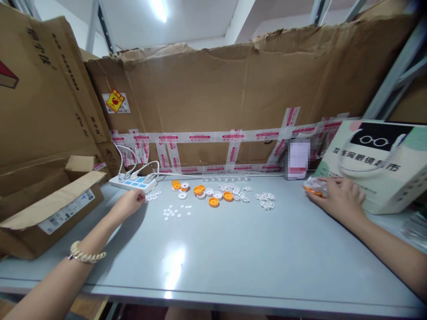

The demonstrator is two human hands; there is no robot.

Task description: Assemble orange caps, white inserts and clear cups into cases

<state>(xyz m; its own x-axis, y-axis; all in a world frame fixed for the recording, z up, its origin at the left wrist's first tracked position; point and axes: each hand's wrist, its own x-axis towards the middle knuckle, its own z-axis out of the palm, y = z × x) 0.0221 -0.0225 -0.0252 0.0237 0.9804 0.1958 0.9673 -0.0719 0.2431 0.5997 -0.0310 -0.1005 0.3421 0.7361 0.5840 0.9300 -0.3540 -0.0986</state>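
Note:
My left hand reaches forward on the grey table, fingers curled at a small cluster of white pieces just in front of a white power strip. My right hand lies at the far right, fingers closed over a clear plastic bag holding orange and white parts. Between the hands lie orange caps, white rings and scattered small white discs. Another pile of white pieces sits right of centre.
An open cardboard box stands at the left edge. A taped cardboard wall closes the back. A printed box with a glasses picture stands at the right, a phone-like object leaning beside it.

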